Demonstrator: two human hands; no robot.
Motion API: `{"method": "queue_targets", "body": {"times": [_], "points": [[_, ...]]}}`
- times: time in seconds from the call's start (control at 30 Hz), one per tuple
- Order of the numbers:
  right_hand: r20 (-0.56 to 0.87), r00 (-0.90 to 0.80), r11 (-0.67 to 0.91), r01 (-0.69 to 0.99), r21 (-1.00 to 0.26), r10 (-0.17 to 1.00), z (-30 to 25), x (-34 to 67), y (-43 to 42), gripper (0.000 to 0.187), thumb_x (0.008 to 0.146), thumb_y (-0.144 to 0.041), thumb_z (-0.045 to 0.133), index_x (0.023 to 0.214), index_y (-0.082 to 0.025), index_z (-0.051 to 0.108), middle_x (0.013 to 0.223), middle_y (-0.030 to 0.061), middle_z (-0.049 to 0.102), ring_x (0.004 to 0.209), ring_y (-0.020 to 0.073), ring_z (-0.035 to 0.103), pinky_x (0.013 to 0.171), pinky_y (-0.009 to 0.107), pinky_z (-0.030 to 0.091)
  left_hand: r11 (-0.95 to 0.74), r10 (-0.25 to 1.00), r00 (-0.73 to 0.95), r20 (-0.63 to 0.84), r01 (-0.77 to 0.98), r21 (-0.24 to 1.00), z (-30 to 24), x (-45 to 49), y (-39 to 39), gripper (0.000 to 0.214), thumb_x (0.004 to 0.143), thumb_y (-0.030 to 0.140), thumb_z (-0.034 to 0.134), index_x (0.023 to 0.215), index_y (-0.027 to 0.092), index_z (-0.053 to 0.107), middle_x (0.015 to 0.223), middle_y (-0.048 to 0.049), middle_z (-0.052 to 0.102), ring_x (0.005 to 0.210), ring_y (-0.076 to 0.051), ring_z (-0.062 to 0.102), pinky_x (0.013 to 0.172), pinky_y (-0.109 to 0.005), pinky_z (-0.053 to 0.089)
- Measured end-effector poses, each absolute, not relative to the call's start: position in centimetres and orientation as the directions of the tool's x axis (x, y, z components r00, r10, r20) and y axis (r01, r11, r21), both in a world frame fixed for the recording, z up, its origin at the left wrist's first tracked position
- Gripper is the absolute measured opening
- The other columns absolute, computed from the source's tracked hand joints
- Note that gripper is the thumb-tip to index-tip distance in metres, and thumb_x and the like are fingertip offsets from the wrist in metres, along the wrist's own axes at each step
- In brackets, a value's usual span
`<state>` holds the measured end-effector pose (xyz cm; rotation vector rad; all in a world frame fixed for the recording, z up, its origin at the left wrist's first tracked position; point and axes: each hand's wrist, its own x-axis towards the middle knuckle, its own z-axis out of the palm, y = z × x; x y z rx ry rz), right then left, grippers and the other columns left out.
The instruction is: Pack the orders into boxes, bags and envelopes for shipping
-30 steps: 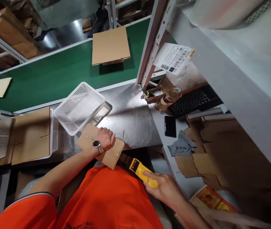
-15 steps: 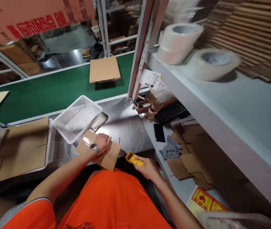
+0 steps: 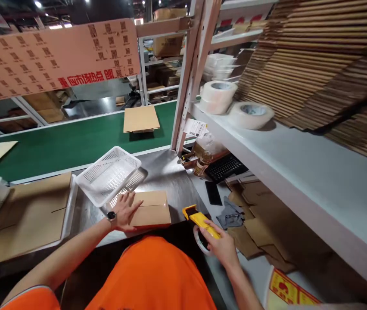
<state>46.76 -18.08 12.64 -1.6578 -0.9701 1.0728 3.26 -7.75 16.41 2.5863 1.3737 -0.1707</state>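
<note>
A small brown cardboard box [image 3: 153,211] lies at the near edge of the metal bench, its top flaps meeting in a seam. My left hand [image 3: 125,212], with a watch on the wrist, rests on the box's left end, fingers spread. To the right of the box, my right hand [image 3: 219,241] grips a yellow tape dispenser [image 3: 203,221] with a roll of tape on it. The dispenser is held apart from the box, its head pointing up and left. A white perforated basket [image 3: 110,172] stands tilted just behind the box.
A green conveyor belt [image 3: 57,144] runs behind the bench, carrying a flat carton [image 3: 141,118]. On the right shelf [image 3: 300,159] sit tape rolls [image 3: 251,115] and stacked cardboard [image 3: 315,64]. A phone [image 3: 213,193] and grey cloth [image 3: 231,214] lie beneath it. Left is a cardboard-filled basket [image 3: 69,215].
The box has turned so that its long side lies along the bench edge. My left hand has shifted to its left end and spread open. The dispenser has moved slightly right, away from the box.
</note>
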Motion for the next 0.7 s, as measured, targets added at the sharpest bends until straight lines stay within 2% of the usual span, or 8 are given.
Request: {"method": "queue_targets", "body": {"times": [0.13,0.27,0.33,0.4,0.47,0.5,0.6,0.7], "points": [[-0.226,0.368,-0.267,0.064,-0.962,0.902,16.1,45.0,-17.2,0.073,0.075,-0.06,0.091,0.129,-0.012,0.084,0.071,0.0055,0.078,0.044,0.0162,0.06,0.039,0.028,0.055,-0.122,0.985,0.138,-0.108,0.983,0.14,14.3,10.6,-11.2,0.129,0.069,0.08,0.087,0.177,0.023,0.044,0.18,-0.032,0.038,0.156,-0.069,0.037,0.121,-0.081,0.03],[-0.263,0.259,-0.26,-0.047,-0.964,0.929,18.4,41.4,-18.0,0.073,0.072,-0.057,0.098,0.128,-0.013,0.084,0.083,0.009,0.083,0.042,0.0125,0.057,0.039,0.026,0.053,-0.038,0.988,0.071,-0.136,0.973,0.228,13.9,12.3,-12.3,0.135,0.063,0.073,0.093,0.175,0.013,0.045,0.182,-0.0345,0.031,0.162,-0.071,0.026,0.127,-0.084,0.023],[-0.237,0.208,-0.236,-0.032,-0.971,0.949,19.0,39.2,-19.0,0.063,0.074,-0.055,0.098,0.122,-0.016,0.086,0.087,0.0101,0.085,0.045,0.0139,0.062,0.043,0.026,0.057,-0.051,0.987,0.106,-0.118,0.918,0.394,14.5,10.5,-12.1,0.121,0.071,0.072,0.087,0.17,0.013,0.05,0.18,-0.0312,0.038,0.165,-0.063,0.03,0.132,-0.079,0.025],[-0.154,0.165,-0.16,0.027,-0.987,0.974,19.5,37.0,-20.2,0.052,0.076,-0.051,0.097,0.115,-0.019,0.088,0.093,0.0123,0.088,0.059,0.0221,0.076,0.055,0.03,0.067,-0.019,0.989,0.109,-0.099,0.758,0.652,15.3,8.2,-12.0,0.093,0.09,0.072,0.07,0.162,0.014,0.059,0.166,-0.0259,0.058,0.158,-0.049,0.049,0.131,-0.067,0.037],[-0.06,0.133,-0.072,0.084,-0.994,0.989,19.7,34.9,-21.4,0.043,0.077,-0.048,0.095,0.109,-0.02,0.09,0.096,0.0145,0.089,0.075,0.0305,0.085,0.068,0.036,0.074,0.131,0.972,0.112,-0.207,0.472,0.872,16.1,6.6,-12.1,0.081,0.099,0.078,0.05,0.146,0.015,0.069,0.137,-0.0205,0.075,0.133,-0.038,0.069,0.117,-0.055,0.054],[-0.025,0.119,-0.038,0.109,-0.993,0.993,19.7,34.0,-22.0,0.041,0.077,-0.046,0.095,0.107,-0.019,0.09,0.097,0.0154,0.089,0.08,0.033,0.087,0.072,0.037,0.075,0.259,0.936,0.153,-0.318,0.316,0.913,16.4,6.3,-12.2,0.085,0.096,0.086,0.048,0.137,0.015,0.073,0.121,-0.0182,0.078,0.117,-0.034,0.074,0.104,-0.05,0.06],[0.076,0.117,0.052,0.201,-0.978,0.99,19.3,31.5,-23.6,0.036,0.078,-0.042,0.092,0.105,-0.019,0.09,0.097,0.0153,0.09,0.081,0.0334,0.088,0.074,0.035,0.075,0.621,0.733,0.363,-0.575,-0.016,0.783,16.8,6.5,-12.7,0.093,0.075,0.099,0.065,0.111,0.014,0.078,0.096,-0.0119,0.076,0.082,-0.023,0.071,0.073,-0.036,0.059],[0.148,0.135,0.106,0.28,-0.954,0.98,18.6,29.5,-24.8,0.035,0.079,-0.042,0.091,0.106,-0.02,0.09,0.096,0.0134,0.09,0.079,0.0317,0.088,0.073,0.035,0.075,0.72,0.645,0.443,-0.623,-0.078,0.689,16.8,7.1,-12.8,0.085,0.06,0.093,0.084,0.092,0.015,0.077,0.082,-0.0075,0.073,0.069,-0.017,0.066,0.064,-0.03,0.055]]}}
